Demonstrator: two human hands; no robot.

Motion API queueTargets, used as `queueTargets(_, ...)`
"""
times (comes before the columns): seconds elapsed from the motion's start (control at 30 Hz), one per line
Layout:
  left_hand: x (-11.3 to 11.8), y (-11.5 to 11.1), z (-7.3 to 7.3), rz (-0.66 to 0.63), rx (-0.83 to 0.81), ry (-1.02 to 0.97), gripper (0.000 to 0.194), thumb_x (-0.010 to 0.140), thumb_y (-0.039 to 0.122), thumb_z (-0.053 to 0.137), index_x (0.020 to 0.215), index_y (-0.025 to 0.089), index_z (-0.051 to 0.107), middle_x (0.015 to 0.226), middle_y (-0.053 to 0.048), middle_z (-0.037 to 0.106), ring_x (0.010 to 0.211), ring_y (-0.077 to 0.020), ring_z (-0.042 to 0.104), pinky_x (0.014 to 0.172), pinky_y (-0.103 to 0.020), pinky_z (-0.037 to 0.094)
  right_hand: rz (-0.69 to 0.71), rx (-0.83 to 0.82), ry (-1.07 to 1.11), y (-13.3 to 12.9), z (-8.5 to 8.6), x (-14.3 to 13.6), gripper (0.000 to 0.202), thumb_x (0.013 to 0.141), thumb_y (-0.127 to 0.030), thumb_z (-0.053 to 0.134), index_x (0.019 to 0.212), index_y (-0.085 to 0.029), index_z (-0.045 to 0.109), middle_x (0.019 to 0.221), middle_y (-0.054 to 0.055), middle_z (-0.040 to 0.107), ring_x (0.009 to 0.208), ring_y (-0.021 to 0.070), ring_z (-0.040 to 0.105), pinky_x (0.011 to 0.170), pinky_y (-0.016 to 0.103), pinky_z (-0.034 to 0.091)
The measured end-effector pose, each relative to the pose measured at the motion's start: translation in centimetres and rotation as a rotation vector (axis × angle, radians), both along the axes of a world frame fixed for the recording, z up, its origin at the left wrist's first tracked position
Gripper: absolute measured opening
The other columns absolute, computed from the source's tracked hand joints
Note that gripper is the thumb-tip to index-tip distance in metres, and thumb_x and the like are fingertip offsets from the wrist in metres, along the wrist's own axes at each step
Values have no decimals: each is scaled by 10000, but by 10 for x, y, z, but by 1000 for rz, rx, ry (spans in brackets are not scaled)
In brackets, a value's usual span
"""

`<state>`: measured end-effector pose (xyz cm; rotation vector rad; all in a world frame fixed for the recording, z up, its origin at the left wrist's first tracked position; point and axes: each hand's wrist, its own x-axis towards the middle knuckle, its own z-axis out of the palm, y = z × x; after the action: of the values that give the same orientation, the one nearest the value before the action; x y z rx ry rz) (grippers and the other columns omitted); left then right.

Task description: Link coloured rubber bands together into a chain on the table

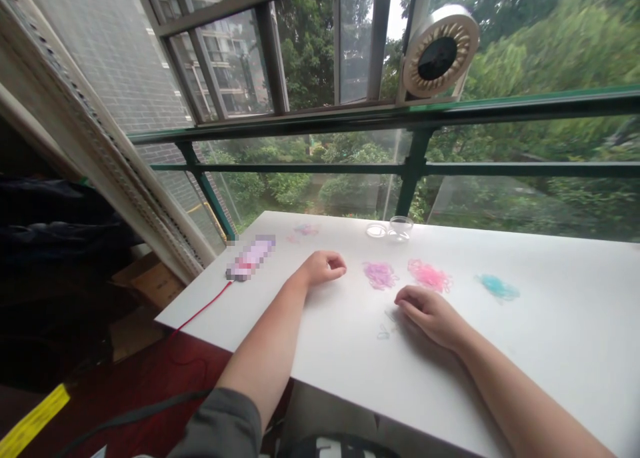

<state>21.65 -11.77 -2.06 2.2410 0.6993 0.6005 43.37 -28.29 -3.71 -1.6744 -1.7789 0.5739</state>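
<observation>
Resting on the white table, my left hand has its fingers curled together left of a purple pile of small loops; whatever its fingertips may hold is too small to tell. My right hand lies just below a pink pile, fingers bent; its fingertips are partly hidden and their contents cannot be made out. Beside the right fingertips are a few clear loops or clips. A teal pile sits farther right. A small mixed pile lies at the back left.
A clear round container and its lid stand near the table's back edge. At the left, a blurred-out phone-like object has a red cable running off the table. A round fan hangs by the window.
</observation>
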Motion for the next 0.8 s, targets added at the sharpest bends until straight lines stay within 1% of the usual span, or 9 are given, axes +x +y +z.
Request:
queueTargets(0.07, -1, 2, -1, 18, 14, 12, 142, 684, 232, 561, 716, 115, 634, 658, -9, 613, 592, -75, 511, 583, -174, 401, 7, 3, 9, 0, 1, 0, 150, 765, -256, 441, 769, -188, 574, 730, 29, 621, 688, 169, 558, 641, 284, 406)
queueTargets(0.13, -3, 6, -4, 78, 54, 27, 140, 683, 231, 556, 726, 126, 639, 676, -8, 629, 615, -85, 530, 605, -182, 412, 14, -4, 17, 0, 1, -1, 150, 768, -254, 438, 766, -187, 571, 719, 26, 619, 681, 167, 558, 646, 285, 407)
queueTargets(0.3, -10, 20, -9, 384, 176, 114, 164, 682, 263, 560, 760, 166, 668, 750, -20, 665, 705, -132, 565, 656, -226, 427, 13, -28, 6, -1, 3, -2, 150, 779, -255, 433, 768, -192, 569, 699, 17, 611, 660, 159, 553, 635, 281, 402)
queueTargets(0.37, -12, 23, -10, 447, 187, 152, 170, 680, 272, 569, 770, 176, 677, 770, -25, 671, 721, -143, 571, 672, -238, 430, 12, -31, 0, -2, 4, -2, 149, 780, -257, 434, 765, -192, 567, 683, 14, 603, 641, 155, 545, 616, 276, 397)
queueTargets(0.57, -13, 25, -12, 501, 166, 218, 196, 697, 276, 563, 824, 207, 695, 841, -26, 684, 765, -165, 589, 716, -258, 442, 20, -38, -26, -1, 3, -3, 143, 771, -257, 442, 741, -188, 564, 643, 9, 583, 602, 144, 518, 583, 264, 385)
queueTargets(0.67, -12, 27, -13, 515, 172, 227, 212, 711, 265, 546, 851, 213, 697, 859, -29, 685, 787, -172, 591, 736, -264, 442, 21, -26, -31, 0, 3, -3, 145, 763, -247, 447, 750, -185, 578, 658, 15, 594, 607, 145, 518, 584, 264, 382)
queueTargets(0.8, -10, 28, -11, 517, 206, 148, 225, 738, 245, 512, 859, 189, 693, 876, -42, 679, 782, -165, 589, 744, -261, 440, 5, 3, -14, 0, 3, 2, 156, 755, -232, 452, 764, -179, 600, 691, 28, 617, 636, 148, 534, 609, 264, 390)
